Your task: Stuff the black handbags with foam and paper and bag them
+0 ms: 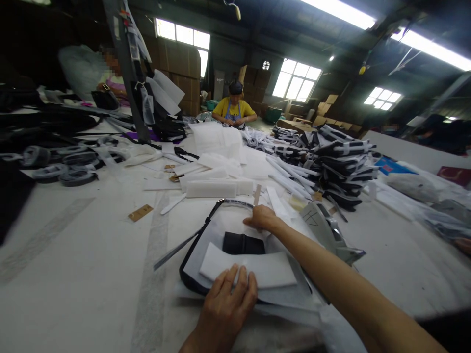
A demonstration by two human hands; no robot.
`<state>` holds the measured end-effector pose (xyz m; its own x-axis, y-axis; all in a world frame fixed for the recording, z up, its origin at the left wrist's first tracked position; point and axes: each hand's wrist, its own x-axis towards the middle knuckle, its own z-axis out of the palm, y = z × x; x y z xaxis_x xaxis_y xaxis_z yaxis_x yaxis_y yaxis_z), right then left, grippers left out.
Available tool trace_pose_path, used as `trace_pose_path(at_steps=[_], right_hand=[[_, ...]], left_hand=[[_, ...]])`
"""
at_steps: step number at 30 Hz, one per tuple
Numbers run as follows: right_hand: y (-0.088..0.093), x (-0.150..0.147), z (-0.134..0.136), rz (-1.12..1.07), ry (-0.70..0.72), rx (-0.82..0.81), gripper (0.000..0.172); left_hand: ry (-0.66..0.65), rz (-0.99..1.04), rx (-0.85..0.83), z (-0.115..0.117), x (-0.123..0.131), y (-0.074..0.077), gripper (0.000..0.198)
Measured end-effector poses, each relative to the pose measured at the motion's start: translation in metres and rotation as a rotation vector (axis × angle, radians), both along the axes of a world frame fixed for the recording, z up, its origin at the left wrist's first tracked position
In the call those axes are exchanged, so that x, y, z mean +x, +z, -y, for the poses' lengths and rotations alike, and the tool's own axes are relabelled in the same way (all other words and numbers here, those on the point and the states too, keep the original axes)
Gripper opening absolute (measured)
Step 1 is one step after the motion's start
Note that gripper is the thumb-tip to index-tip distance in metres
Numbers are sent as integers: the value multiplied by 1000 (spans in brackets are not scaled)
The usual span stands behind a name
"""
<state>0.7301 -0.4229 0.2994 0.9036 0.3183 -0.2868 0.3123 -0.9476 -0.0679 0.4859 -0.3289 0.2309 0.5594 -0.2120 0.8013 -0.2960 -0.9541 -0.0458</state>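
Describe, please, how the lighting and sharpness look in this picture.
Head view: the ceiling strip lights and windows blow out white; head view: the black rolls at left smear with blur; head view: the left hand and right hand look fairly sharp.

The left hand (228,304) hides the near edge of the white rectangular foam pad (265,270), and that pad covers the lower part of the small black folded fabric piece (243,242). The dark blurred mass (13,196) is cut by the left edge.

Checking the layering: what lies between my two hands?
In the head view, a black folded piece and the white foam sheet lie between the left hand and the right hand.
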Motion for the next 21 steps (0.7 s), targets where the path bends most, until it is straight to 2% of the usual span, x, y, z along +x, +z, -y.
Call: trace_pose_path(at_steps=[5, 9, 14, 17, 21], right_hand=[[-10, -1, 5, -117, -107, 101, 17], [-9, -7, 12, -152, -181, 194, 10], [-2, -6, 27, -181, -240, 247, 25], [-5, -7, 26, -209, -266, 260, 35], [-13, -11, 13, -314, -332, 376, 25]], left_hand=[[22, -19, -14, 5, 5, 1, 32], [40, -45, 11, 6, 4, 0, 35], [32, -51, 16, 7, 2, -5, 43], [37, -58, 17, 9, 1, -9, 43], [48, -55, 33, 9, 0, -9, 43]])
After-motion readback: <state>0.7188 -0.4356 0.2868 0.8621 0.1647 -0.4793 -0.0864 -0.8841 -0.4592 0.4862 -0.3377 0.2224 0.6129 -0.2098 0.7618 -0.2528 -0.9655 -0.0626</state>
